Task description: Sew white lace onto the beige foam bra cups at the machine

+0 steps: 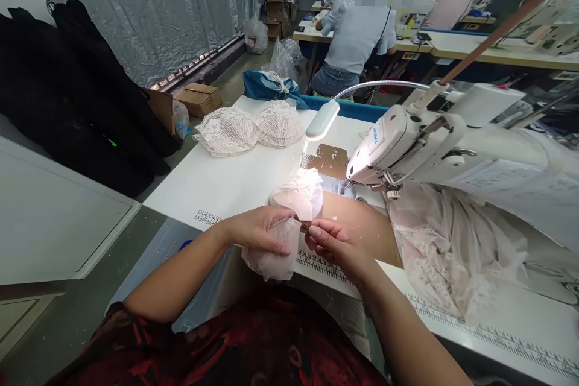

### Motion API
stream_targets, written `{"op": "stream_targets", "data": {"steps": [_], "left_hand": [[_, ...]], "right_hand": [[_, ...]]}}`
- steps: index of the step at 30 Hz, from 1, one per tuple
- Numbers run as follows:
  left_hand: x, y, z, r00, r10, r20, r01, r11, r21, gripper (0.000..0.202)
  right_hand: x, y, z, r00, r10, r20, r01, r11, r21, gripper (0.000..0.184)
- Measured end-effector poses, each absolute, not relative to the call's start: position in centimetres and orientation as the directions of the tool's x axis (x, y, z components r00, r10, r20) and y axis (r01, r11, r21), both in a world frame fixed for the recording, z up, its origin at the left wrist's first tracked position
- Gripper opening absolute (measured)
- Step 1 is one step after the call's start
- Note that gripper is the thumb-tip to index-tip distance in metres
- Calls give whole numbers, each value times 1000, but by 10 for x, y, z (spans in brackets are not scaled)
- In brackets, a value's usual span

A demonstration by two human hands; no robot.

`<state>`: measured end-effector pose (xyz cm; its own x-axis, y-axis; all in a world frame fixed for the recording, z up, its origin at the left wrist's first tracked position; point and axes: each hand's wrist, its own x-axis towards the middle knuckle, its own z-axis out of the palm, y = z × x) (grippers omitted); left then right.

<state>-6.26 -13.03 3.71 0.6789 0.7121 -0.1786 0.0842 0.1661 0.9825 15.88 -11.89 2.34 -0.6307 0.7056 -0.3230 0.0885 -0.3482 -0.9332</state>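
Note:
A pale bra piece [296, 202] with a padded, lace-trimmed cup lies at the table's front edge, under the lamp's light. My left hand [265, 229] is closed on its sheer mesh part, thumb on top, and some of the mesh hangs over the edge. Close by on the right, my right hand [332, 241] pinches thumb and fingers together at the piece's edge. Something small and dark shows at those fingertips; its kind cannot be made out. Left of the sewing machine [389, 145], both hands are low over the printed ruler on the table [217, 184].
Lace bra cups [278, 123] lie at the table's back left, by a blue bag [271, 85]. A lamp [323, 120] arches over the work. Sheer lace fabric [447, 247] is heaped right of the needle. A person [357, 33] sits at the table beyond.

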Motion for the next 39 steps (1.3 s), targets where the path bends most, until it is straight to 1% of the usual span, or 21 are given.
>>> {"op": "stream_targets", "data": {"steps": [4,7,9,10,12,13,14,16,17,18,19,21,22,24,26,28,30,32,35,37,39], "left_hand": [[-61,-130,34,672,730,-125,126,53,991,39],[-65,-127,36,686,719,-111,171,-11,985,44],[-76,-122,44,717,684,-133,235,-58,970,48],[-85,-118,49,727,670,-153,282,-89,955,47],[-106,-108,61,678,711,-186,424,-171,889,45],[-118,-103,67,586,791,-177,528,-207,824,45],[-128,-98,72,458,879,-135,651,-229,724,49],[-140,-94,77,272,962,27,842,-252,478,58],[-142,-93,78,257,961,102,883,-276,378,61],[-139,-94,76,297,943,148,890,-330,315,61],[-133,-96,74,370,913,170,867,-405,291,58],[-112,-98,65,526,831,182,769,-556,316,49],[-99,-98,59,578,793,189,722,-606,334,47],[-72,-94,48,596,783,179,698,-615,367,52],[-50,-87,37,531,842,98,731,-513,450,57],[-39,-81,29,432,902,-4,763,-364,535,40],[-38,-81,24,367,929,-46,769,-275,577,25],[-41,-88,21,271,962,10,712,-208,671,23],[-42,-107,19,-6,991,132,442,-116,889,26],[-35,-120,16,-139,975,174,270,-132,954,27],[-22,-131,11,-208,954,215,209,-172,963,27]], "right_hand": [[156,-119,21,-629,743,-227,86,-224,-971,42],[159,-120,19,-588,794,-156,110,-112,-988,36],[167,-123,18,-527,844,-95,223,30,-974,35],[175,-125,17,-487,872,-45,313,126,-941,35],[196,-128,11,-405,910,86,540,314,-781,36],[209,-129,7,-365,917,161,645,374,-666,37],[222,-129,2,-343,917,203,747,397,-534,39],[248,-130,-7,-325,906,269,882,393,-259,39],[259,-130,-12,-322,899,297,908,382,-174,39],[267,-131,-15,-310,892,327,923,365,-119,40],[272,-132,-17,-299,884,358,931,352,-93,40],[273,-135,-17,-271,867,419,926,353,-131,38],[268,-137,-15,-258,866,427,909,368,-196,36],[254,-140,-10,-238,895,378,825,392,-406,32],[237,-144,-6,-236,939,250,680,343,-649,29],[223,-149,-7,-241,964,115,499,225,-837,32],[213,-155,-11,-228,973,-23,279,43,-959,43],[205,-162,-16,-192,973,-129,52,-121,-991,53],[191,-172,-17,-210,959,-189,-169,-226,-959,61],[177,-176,-11,-316,933,-171,-208,-243,-947,68],[161,-177,-2,-413,901,-132,-182,-224,-957,70]]}}
